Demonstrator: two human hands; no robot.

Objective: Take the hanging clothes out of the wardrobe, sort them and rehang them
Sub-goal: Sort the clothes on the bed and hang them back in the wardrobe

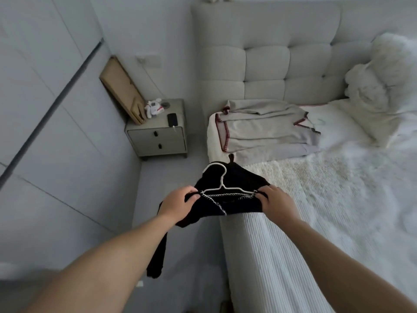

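Black knit, soft and limp: the black garment [234, 193] sits at centre frame, just above the near corner of the bed [338, 199], held off the mattress. A white hanger [222, 181] is threaded through its neck, hook pointing toward the upper left of the frame, shoulder bar running left to right between the hands. Left hand [178, 204] pinches the left shoulder of the garment, fingers curled over the fabric edge; right hand [272, 199] pinches the right shoulder in the same way. The garment's long axis across the shoulders lies horizontal in frame; a sleeve or hem droops down toward lower centre, alongside the left forearm. Judgement: light, no stiffness of its own, drapes wherever unsupported; the knit may slide on the thin hanger arms, so take hold at the shoulder seams over the hanger ends, or at the hook once settled. White-stitched trim marks the neckline. A grey garment with red edging [264, 125] lies flat on the bed in mid frame, below the padded headboard [282, 64]. A nightstand [158, 136] stands at left centre, beside the bed. The wardrobe rail is not in view.
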